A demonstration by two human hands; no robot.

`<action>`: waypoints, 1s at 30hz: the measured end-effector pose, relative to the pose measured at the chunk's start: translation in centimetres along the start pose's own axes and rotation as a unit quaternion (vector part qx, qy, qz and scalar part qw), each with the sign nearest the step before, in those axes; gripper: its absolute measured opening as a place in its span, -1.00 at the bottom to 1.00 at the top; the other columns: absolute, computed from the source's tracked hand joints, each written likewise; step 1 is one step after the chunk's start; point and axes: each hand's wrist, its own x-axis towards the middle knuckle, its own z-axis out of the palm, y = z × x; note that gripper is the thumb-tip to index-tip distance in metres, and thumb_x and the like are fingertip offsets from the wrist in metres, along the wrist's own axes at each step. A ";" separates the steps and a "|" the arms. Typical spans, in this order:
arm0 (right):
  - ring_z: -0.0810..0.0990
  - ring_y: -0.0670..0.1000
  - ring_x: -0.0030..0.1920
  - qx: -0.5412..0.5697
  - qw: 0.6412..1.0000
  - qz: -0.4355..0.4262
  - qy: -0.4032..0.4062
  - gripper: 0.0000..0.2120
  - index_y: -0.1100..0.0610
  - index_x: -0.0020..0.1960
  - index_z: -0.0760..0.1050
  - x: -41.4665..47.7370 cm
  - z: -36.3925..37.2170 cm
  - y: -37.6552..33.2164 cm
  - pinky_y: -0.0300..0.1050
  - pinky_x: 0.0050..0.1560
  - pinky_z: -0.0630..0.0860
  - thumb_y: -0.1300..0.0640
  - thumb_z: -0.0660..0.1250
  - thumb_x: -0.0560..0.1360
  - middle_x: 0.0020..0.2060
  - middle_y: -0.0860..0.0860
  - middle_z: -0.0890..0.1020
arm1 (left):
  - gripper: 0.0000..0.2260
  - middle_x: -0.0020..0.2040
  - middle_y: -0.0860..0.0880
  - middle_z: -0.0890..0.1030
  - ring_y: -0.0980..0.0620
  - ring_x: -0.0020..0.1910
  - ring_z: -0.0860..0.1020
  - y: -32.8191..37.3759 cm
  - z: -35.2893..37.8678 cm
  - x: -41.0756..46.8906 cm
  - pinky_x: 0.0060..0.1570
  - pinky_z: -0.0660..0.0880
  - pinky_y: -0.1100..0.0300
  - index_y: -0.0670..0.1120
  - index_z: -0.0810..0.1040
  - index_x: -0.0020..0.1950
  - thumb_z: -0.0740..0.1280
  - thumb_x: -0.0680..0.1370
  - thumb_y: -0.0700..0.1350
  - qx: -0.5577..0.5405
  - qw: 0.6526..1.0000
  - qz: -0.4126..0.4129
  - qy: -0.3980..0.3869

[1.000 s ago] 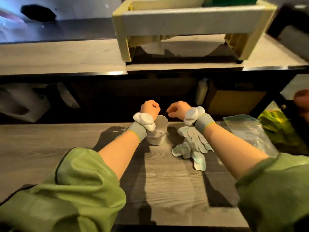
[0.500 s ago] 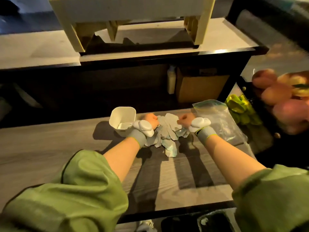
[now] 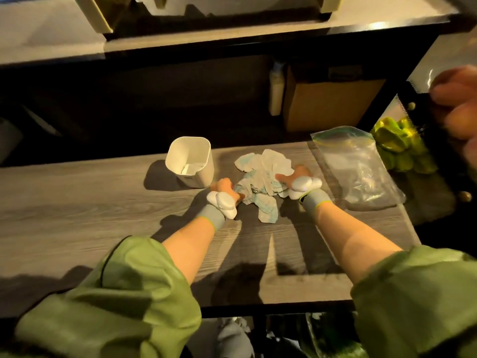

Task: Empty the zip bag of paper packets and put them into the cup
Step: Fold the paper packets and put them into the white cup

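A heap of pale paper packets (image 3: 263,177) lies on the grey wooden shelf (image 3: 103,215). My left hand (image 3: 225,188) presses on the heap's left edge with its fingers closed on packets. My right hand (image 3: 294,178) rests on the heap's right side, its fingers curled over packets. The white cup (image 3: 191,165) stands upright just left of the heap, with something pale at its bottom. The clear zip bag (image 3: 353,164) lies flat to the right of the heap, apart from both hands.
A cardboard box (image 3: 333,102) and a white bottle (image 3: 275,91) sit in the dark recess behind the shelf. Green objects (image 3: 395,140) lie at the right edge. Another person's blurred hand (image 3: 456,104) is at far right. A higher shelf with a cream frame is above.
Both hands moved from above the cup down onto the packet heap and are now gathering it. The view has shifted, so the cup now appears left of the hands.
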 end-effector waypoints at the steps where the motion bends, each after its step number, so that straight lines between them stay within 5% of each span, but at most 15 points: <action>1: 0.47 0.24 0.32 0.005 1.000 -0.002 0.005 -0.51 0.32 0.34 0.40 0.2 -0.3 0.2 0.04 0.26 0.42 0.08 0.33 0.50 0.31 0.24 0.50 | -0.68 -0.36 -0.21 0.44 -0.16 -0.21 0.46 -0.2 0.2 0.1 -0.33 0.25 0.14 -0.26 0.41 -0.36 0.37 0.50 -0.12 -0.019 1.000 -0.008 0.003; 3: 0.50 0.24 0.28 0.023 1.000 -0.015 -0.004 -0.62 0.39 0.27 0.46 0.2 -1.2 0.3 -0.01 0.03 0.52 0.19 0.28 0.53 0.26 0.27 0.54 | -0.54 -0.47 -0.07 0.23 -0.06 -0.39 0.25 -0.1 -0.1 -0.5 -0.46 0.12 0.23 -0.15 0.20 -0.50 0.33 0.53 -0.18 -0.057 0.998 -0.003 -0.003; 5: 0.47 0.30 0.30 0.061 0.997 -0.029 -0.021 -0.67 0.49 0.23 0.44 0.2 -1.7 0.5 -0.14 -0.17 0.52 0.29 0.23 0.54 0.27 0.33 0.51 | -0.56 -0.47 -0.06 0.25 -0.07 -0.34 0.27 -0.3 -0.1 -0.4 -0.41 0.18 0.19 -0.15 0.22 -0.50 0.32 0.52 -0.20 -0.110 0.994 -0.016 0.016; 9: 0.57 0.24 0.16 0.136 0.989 -0.057 -0.023 -0.67 0.32 0.28 0.46 -0.4 -2.3 0.3 -0.07 0.13 0.55 0.20 0.22 0.56 0.22 0.21 0.57 | -0.74 -0.65 0.07 0.48 -0.15 -0.26 0.46 0.3 -0.9 -0.7 -0.31 0.39 0.20 -0.19 0.45 -0.41 0.27 0.50 -0.26 -0.277 0.957 -0.051 0.068; 11: 0.58 0.11 -0.20 0.202 0.976 -0.061 -0.046 -0.66 0.33 0.30 0.45 -1.0 -2.6 -0.5 -0.29 -0.27 0.60 0.20 0.20 0.58 0.06 0.13 0.56 | -0.74 -0.65 0.05 0.52 -0.16 -0.35 0.51 0.9 -1.4 -0.9 -0.33 0.47 0.31 -0.14 0.43 -0.38 0.23 0.52 -0.27 -0.350 0.934 -0.036 0.055; 13: 0.44 -0.02 -0.36 0.256 0.962 -0.066 -0.066 -0.67 0.41 0.26 0.44 -1.7 -2.9 -1.2 -0.40 -0.54 0.46 0.24 0.20 0.58 -0.03 0.14 0.48 | -0.89 -0.43 -0.13 0.65 -0.10 -0.40 0.62 1.9 -1.9 -1.7 -0.34 0.55 0.23 -0.21 0.44 -0.15 0.17 0.56 -0.29 -0.480 0.877 -0.035 0.008; 16: 0.45 -0.07 -0.30 0.308 0.942 -0.098 -0.096 -0.69 0.40 0.26 0.43 -2.6 -3.8 -2.0 -0.40 -0.50 0.49 0.26 0.22 0.57 -0.07 0.15 0.49 | -0.91 -0.21 -0.21 0.69 0.13 -0.59 0.60 3.3 -2.5 -2.8 -0.48 0.50 0.31 -0.24 0.40 -0.01 0.12 0.60 -0.29 -0.556 0.831 -0.019 -0.031; 19: 0.46 -0.11 -0.27 0.326 0.926 -0.124 -0.143 -0.91 0.20 0.03 0.50 -3.3 -4.8 -3.0 -0.43 -0.45 0.49 0.26 0.26 0.55 -0.22 0.01 0.52 | -0.82 -0.34 -0.12 0.64 0.10 -0.60 0.61 4.4 -3.1 -3.5 -0.57 0.50 0.36 -0.23 0.41 0.16 0.10 0.62 -0.27 -0.598 0.799 -0.014 -0.063; 21: 0.46 -0.11 -0.29 0.304 0.928 -0.144 -0.159 -0.89 0.12 -0.12 0.49 -3.9 -5.5 -3.5 -0.41 -0.43 0.48 0.28 0.26 0.54 -0.29 -0.02 0.49 | -0.68 -0.46 -0.07 0.66 0.09 -0.56 0.62 4.7 -3.2 -3.9 -0.52 0.52 0.33 -0.27 0.41 0.33 0.05 0.64 -0.21 -0.599 0.794 -0.012 -0.103; 23: 0.46 -0.10 -0.28 0.255 0.934 -0.167 -0.186 -0.89 0.17 0.00 0.50 -4.3 -5.9 -3.9 -0.35 -0.35 0.46 0.32 0.25 0.53 -0.28 -0.01 0.50 | -0.63 -0.35 -0.08 0.68 0.02 -0.44 0.64 5.0 -3.4 -4.2 -0.41 0.56 0.25 -0.26 0.37 0.39 0.02 0.66 -0.13 -0.615 0.774 -0.007 -0.147; 25: 0.46 -0.08 -0.27 0.209 0.935 -0.191 -0.211 -0.79 0.20 0.15 0.47 -4.3 -6.1 -4.2 -0.28 -0.24 0.41 0.35 0.24 0.53 -0.27 0.02 0.51 | -0.63 -0.23 -0.10 0.67 -0.01 -0.39 0.65 5.3 -3.7 -4.5 -0.37 0.57 0.23 -0.19 0.42 0.33 -0.01 0.66 -0.05 -0.617 0.765 0.000 -0.182; 30: 0.48 -0.08 -0.29 0.187 0.941 -0.222 -0.173 -0.78 0.32 0.14 0.54 -4.2 -6.0 -4.5 -0.29 -0.21 0.43 0.33 0.27 0.52 -0.29 0.03 0.54 | -0.62 -0.34 0.00 0.72 0.10 -0.39 0.68 5.8 -3.7 -4.8 -0.28 0.57 0.26 -0.09 0.53 0.00 -0.03 0.65 0.04 -0.580 0.786 0.014 -0.213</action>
